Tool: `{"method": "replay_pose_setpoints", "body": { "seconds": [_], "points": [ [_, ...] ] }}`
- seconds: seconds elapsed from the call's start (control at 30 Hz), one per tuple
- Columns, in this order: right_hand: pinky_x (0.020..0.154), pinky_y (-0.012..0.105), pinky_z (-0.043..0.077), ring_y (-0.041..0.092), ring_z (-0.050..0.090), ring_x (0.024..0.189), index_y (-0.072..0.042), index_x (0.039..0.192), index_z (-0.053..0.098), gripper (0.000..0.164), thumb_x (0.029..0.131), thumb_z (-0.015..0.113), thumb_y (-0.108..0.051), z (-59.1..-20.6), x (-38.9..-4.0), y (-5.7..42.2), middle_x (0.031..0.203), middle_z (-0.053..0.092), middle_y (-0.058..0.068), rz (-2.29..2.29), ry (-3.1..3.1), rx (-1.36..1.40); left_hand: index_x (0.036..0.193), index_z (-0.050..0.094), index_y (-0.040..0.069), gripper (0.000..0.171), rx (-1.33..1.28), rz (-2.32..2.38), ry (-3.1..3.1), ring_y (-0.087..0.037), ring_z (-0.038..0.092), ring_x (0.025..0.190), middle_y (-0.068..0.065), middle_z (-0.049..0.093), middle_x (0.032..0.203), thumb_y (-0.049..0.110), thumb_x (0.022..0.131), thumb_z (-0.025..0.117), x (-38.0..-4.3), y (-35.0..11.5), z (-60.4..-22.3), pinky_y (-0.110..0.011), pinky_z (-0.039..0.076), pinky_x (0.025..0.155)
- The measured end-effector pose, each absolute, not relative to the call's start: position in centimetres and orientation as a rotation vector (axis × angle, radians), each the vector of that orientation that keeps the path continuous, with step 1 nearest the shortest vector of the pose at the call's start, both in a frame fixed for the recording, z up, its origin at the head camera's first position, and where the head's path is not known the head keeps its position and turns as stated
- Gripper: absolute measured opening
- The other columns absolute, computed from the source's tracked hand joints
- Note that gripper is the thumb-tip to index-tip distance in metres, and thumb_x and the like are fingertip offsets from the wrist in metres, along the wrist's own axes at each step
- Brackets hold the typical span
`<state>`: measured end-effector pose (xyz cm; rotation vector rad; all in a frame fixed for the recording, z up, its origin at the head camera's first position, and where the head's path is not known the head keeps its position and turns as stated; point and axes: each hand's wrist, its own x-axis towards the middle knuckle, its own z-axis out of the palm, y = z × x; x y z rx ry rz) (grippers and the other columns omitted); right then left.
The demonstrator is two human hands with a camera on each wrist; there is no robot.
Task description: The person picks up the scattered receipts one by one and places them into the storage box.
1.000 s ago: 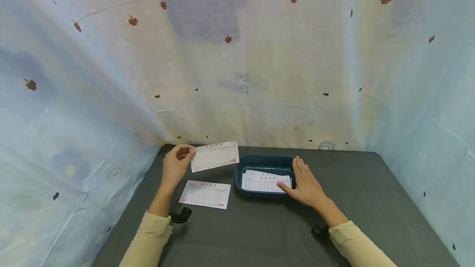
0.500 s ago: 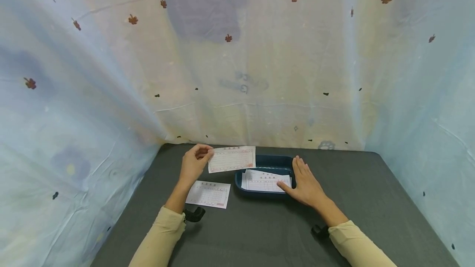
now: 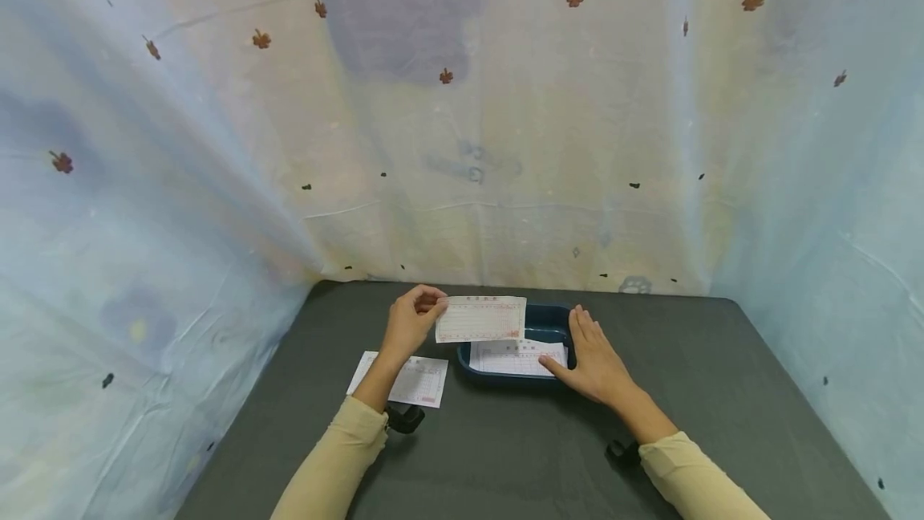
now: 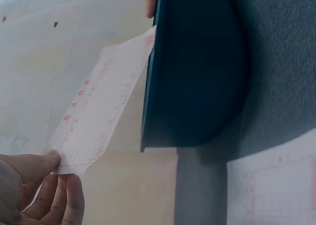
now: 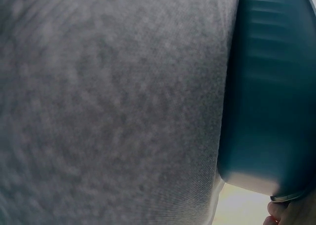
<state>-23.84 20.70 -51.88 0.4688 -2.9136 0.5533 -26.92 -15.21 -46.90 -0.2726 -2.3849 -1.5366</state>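
Note:
My left hand (image 3: pixel 413 319) pinches a printed receipt slip (image 3: pixel 482 319) at its left edge, thumb on the front and fingers behind. The slip, with red print, is held up and overlaps the left part of a dark blue plastic tray (image 3: pixel 505 379). In the left wrist view the thumb presses the near end of the receipt slip (image 4: pixel 101 101), whose far end reaches the tray's rim. Inside the tray lie several white receipt slips (image 3: pixel 505 359). My right hand (image 3: pixel 597 363) rests at the tray's right end, fingers straight along the rim and thumb stretched over the slips.
Another receipt slip (image 3: pixel 422 382) lies on the dark grey table (image 3: pixel 505 456) left of the tray, partly hidden by the left forearm. A pale patterned curtain (image 3: pixel 476 143) stands behind the table and along both sides. Each wrist carries a black strap mount (image 3: pixel 406 419).
The left hand has moved right with the receipt slip, from left of the tray to over its left part. The right hand and the tray have stayed in place.

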Motion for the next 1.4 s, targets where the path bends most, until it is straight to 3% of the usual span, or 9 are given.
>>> {"method": "replay_pose_setpoints", "body": {
  "seconds": [0.83,1.4],
  "points": [
    [0.132,0.061,0.016,0.045,0.013,0.164,0.012,0.166,0.018,0.118,0.096,0.065,-0.071,-51.7,-23.6,20.6,0.176,0.011,0.029,0.553,-2.925,0.474,0.109,0.079,0.013,0.009,-0.359,-1.556,-2.46,-0.021,0.076,0.097,-0.004,0.079,0.105,0.014,0.1,0.079,-27.3,-10.4,-48.7,-0.041,0.064,0.087],
    [0.132,0.06,0.016,0.046,0.015,0.163,0.012,0.166,0.018,0.117,0.097,0.063,-0.071,-51.9,-23.9,20.6,0.176,0.014,0.029,0.539,-2.923,0.465,0.107,0.077,0.012,0.005,-0.475,-1.33,-2.509,-0.013,0.07,0.087,-0.002,0.076,0.098,0.01,0.102,0.076,-27.1,-8.3,-49.4,-0.027,0.059,0.077]
  ]
}}
